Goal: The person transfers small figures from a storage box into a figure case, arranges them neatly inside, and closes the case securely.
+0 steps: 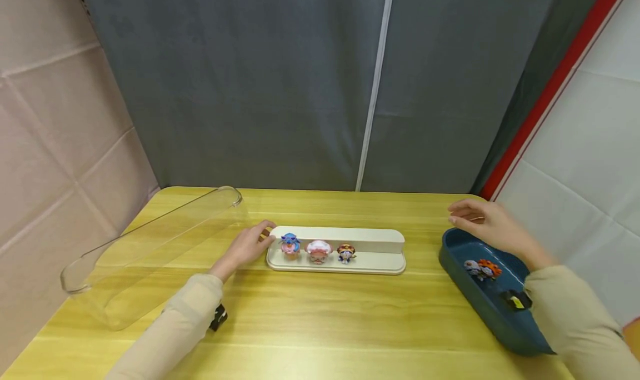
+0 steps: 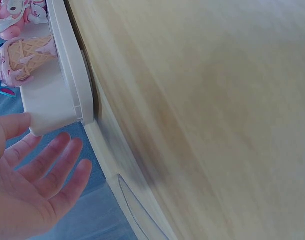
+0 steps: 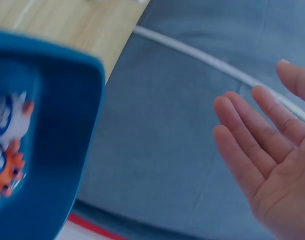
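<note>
Long beige sleeves (image 1: 172, 321), gathered cuffs (image 1: 206, 286); black wrist cameras (image 1: 218, 317), yellow mark (image 1: 516, 302) on right one.

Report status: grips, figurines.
Left grip at white stand, left end; right grip empty near blue bin. Three figurines on stand; two figurines visible in bin. Transparent cover off to left.

Loose-fingered right grip (image 3: 280, 157) apart from blue bin (image 3: 62, 125) of figurines (image 3: 15, 120)
</note>
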A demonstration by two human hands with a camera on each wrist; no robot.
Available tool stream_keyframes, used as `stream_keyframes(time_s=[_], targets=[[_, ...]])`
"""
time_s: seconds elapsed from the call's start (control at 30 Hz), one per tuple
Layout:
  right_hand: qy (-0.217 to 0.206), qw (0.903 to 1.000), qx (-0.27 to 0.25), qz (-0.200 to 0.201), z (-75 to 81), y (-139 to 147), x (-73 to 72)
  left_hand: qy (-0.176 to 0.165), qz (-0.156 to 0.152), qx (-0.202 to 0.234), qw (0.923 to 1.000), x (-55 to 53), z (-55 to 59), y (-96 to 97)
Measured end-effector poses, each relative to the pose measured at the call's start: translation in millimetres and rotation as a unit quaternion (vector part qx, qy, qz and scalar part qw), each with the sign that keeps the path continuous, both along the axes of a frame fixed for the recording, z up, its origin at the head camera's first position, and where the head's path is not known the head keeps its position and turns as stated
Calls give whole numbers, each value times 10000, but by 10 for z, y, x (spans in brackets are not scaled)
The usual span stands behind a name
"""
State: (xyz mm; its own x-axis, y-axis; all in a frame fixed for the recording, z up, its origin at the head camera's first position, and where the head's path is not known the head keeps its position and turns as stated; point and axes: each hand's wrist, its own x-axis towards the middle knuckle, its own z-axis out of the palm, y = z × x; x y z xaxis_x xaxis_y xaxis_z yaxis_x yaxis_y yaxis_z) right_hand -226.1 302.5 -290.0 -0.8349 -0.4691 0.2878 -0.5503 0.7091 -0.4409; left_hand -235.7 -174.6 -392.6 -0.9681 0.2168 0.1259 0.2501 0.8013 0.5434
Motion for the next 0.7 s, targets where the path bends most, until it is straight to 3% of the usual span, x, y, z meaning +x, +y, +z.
stream_keyframes(time_s=[0.37,0.7], targets=[[-357,9978,192,-531,-71,373,42,65,-23,-4,10000,-8,-21,-9],[-910,9928,242,-742,-314,576,34,88,-23,-6,10000,-16,-34,-16]])
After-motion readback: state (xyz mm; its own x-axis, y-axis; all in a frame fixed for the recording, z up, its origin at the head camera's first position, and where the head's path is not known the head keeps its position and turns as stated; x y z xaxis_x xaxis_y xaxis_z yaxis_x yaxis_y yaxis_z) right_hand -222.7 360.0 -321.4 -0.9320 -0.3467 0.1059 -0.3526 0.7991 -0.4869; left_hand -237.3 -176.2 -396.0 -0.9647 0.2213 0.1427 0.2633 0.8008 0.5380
